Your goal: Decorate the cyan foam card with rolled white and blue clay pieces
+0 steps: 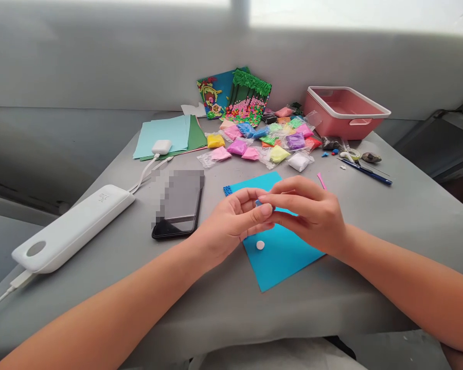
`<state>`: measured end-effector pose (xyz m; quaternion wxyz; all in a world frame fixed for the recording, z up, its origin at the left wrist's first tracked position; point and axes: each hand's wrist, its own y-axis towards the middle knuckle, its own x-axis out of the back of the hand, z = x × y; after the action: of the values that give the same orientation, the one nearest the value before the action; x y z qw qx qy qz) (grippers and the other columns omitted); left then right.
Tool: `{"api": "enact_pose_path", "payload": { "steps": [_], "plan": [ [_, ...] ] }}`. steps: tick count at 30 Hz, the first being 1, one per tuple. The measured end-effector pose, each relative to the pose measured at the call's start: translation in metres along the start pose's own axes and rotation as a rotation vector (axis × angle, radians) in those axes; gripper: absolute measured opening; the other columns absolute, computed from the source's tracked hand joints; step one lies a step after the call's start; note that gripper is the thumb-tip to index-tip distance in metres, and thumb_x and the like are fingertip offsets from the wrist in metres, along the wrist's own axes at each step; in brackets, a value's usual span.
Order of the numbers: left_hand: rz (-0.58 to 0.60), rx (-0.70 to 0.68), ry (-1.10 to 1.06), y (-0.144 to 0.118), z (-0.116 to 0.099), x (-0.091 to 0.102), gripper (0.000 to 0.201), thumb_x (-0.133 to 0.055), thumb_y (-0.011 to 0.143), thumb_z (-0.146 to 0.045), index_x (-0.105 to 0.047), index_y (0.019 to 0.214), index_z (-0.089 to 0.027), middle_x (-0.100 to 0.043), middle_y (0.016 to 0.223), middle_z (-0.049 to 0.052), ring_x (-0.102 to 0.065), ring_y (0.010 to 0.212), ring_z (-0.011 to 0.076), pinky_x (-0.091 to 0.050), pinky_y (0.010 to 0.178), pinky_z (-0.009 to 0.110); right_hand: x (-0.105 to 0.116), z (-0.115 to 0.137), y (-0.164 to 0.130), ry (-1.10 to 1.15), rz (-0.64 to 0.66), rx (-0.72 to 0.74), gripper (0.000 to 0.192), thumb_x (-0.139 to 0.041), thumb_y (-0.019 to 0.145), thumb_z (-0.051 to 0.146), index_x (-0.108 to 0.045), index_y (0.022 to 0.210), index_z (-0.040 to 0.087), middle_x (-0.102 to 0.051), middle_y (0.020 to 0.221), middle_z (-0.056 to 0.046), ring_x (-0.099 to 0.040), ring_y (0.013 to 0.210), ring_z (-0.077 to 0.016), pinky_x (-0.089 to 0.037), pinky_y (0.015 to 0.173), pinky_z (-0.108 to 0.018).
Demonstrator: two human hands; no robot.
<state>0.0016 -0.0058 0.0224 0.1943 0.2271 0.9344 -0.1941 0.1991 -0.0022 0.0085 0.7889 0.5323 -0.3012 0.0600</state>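
A small piece of blue clay (259, 202) is pinched in my left hand (239, 216), mostly hidden by the fingers. The fingertips of my right hand (308, 205) close on the same piece from the other side. Below both hands lies a bright blue sheet (280, 262) on the table. A flat white clay disc (260, 245) rests on that sheet, just under my left fingers. Small dark-blue clay shapes (227, 190) cover the sheet's far left corner.
Several bagged clays (238, 147) spread across the back, near two decorated pictures (249, 100) and a pink basket (347, 121). At left are a phone (181, 200), a white power bank (73, 226) and coloured sheets (162, 132). A dark blue pen-like tool (366, 172) lies at right.
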Motion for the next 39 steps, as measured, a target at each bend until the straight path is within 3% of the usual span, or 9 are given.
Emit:
{"api": "enact_pose_path", "payload": {
  "steps": [2, 7, 13, 17, 22, 26, 31, 35, 39],
  "plan": [
    [-0.028, 0.0, -0.036, 0.0, 0.0, -0.001, 0.036, -0.093, 0.071, -0.033, -0.074, 0.099, -0.021, -0.073, 0.092, 0.0, -0.07, 0.087, 0.0131, -0.055, 0.088, 0.029, 0.0, 0.001, 0.0, -0.026, -0.012, 0.006, 0.016, -0.07, 0.094, 0.016, -0.074, 0.107, 0.025, -0.071, 0.096, -0.006, -0.071, 0.083, -0.016, -0.063, 0.071, -0.03],
    [-0.136, -0.01, -0.053, 0.001, -0.002, -0.001, 0.028, -0.091, 0.074, -0.031, -0.079, 0.097, -0.02, -0.076, 0.087, 0.001, -0.07, 0.083, 0.0126, -0.055, 0.088, 0.028, -0.001, 0.001, 0.003, -0.05, -0.042, -0.001, 0.013, -0.066, 0.095, 0.014, -0.072, 0.103, 0.022, -0.072, 0.094, -0.007, -0.071, 0.085, -0.0171, -0.062, 0.077, -0.031],
    [-0.099, -0.041, -0.006, 0.003, 0.0, 0.002, 0.033, -0.088, 0.077, -0.041, -0.081, 0.098, -0.017, -0.077, 0.09, 0.005, -0.07, 0.084, 0.0142, -0.056, 0.084, 0.027, 0.002, -0.002, 0.002, -0.055, 0.028, -0.034, 0.021, -0.06, 0.101, 0.022, -0.073, 0.116, 0.022, -0.072, 0.099, -0.009, -0.071, 0.086, -0.018, -0.063, 0.076, -0.031],
    [-0.059, -0.013, 0.017, 0.004, 0.002, 0.004, 0.035, -0.092, 0.072, -0.041, -0.079, 0.093, -0.018, -0.075, 0.086, 0.003, -0.069, 0.081, 0.0127, -0.056, 0.081, 0.026, 0.0, -0.001, -0.001, -0.078, 0.007, 0.011, 0.019, -0.071, 0.094, 0.023, -0.075, 0.113, 0.022, -0.07, 0.093, -0.008, -0.069, 0.08, -0.0171, -0.062, 0.072, -0.031],
    [-0.076, 0.0, 0.015, 0.003, 0.002, 0.002, 0.03, -0.092, 0.072, -0.039, -0.074, 0.084, -0.019, -0.072, 0.082, -0.001, -0.068, 0.082, 0.0123, -0.054, 0.086, 0.028, -0.001, 0.002, 0.0, -0.078, -0.005, 0.007, 0.014, -0.065, 0.096, 0.015, -0.072, 0.104, 0.024, -0.07, 0.088, -0.004, -0.067, 0.078, -0.015, -0.06, 0.07, -0.028],
    [-0.091, -0.038, -0.007, 0.0, -0.002, -0.002, 0.025, -0.088, 0.078, -0.035, -0.069, 0.084, -0.02, -0.073, 0.084, -0.001, -0.069, 0.081, 0.0122, -0.055, 0.085, 0.029, 0.005, 0.0, 0.006, -0.078, -0.075, -0.158, 0.005, -0.065, 0.097, 0.02, -0.07, 0.097, 0.024, -0.072, 0.089, -0.004, -0.068, 0.082, -0.0164, -0.06, 0.076, -0.031],
    [-0.176, -0.044, -0.036, 0.002, -0.006, -0.002, 0.025, -0.077, 0.089, -0.037, -0.073, 0.106, -0.02, -0.075, 0.091, 0.002, -0.063, 0.069, 0.0099, -0.055, 0.068, 0.024, 0.013, -0.005, 0.015, 0.205, -0.264, -0.5, 0.018, -0.062, 0.101, 0.033, -0.072, 0.115, 0.027, -0.076, 0.092, -0.002, -0.072, 0.078, -0.0153, -0.061, 0.07, -0.031],
    [-0.167, -0.049, -0.017, 0.006, -0.005, 0.001, 0.031, -0.079, 0.086, -0.045, -0.077, 0.1, -0.017, -0.073, 0.09, 0.003, -0.053, 0.061, 0.0061, -0.051, 0.06, 0.021, 0.01, -0.006, 0.014, 0.491, -0.183, -0.582, 0.028, -0.059, 0.102, 0.044, -0.067, 0.121, 0.026, -0.077, 0.102, -0.003, -0.075, 0.087, -0.0151, -0.063, 0.071, -0.029],
    [-0.171, -0.098, 0.041, 0.006, -0.005, 0.006, 0.035, -0.086, 0.079, -0.037, -0.075, 0.109, -0.022, -0.073, 0.105, 0.003, -0.066, 0.088, 0.0138, -0.056, 0.083, 0.029, 0.006, -0.007, 0.01, 0.57, -0.081, -0.671, 0.031, -0.061, 0.1, 0.048, -0.074, 0.096, 0.02, -0.075, 0.074, -0.001, -0.071, 0.061, -0.0121, -0.06, 0.056, -0.024]
  ]
}}
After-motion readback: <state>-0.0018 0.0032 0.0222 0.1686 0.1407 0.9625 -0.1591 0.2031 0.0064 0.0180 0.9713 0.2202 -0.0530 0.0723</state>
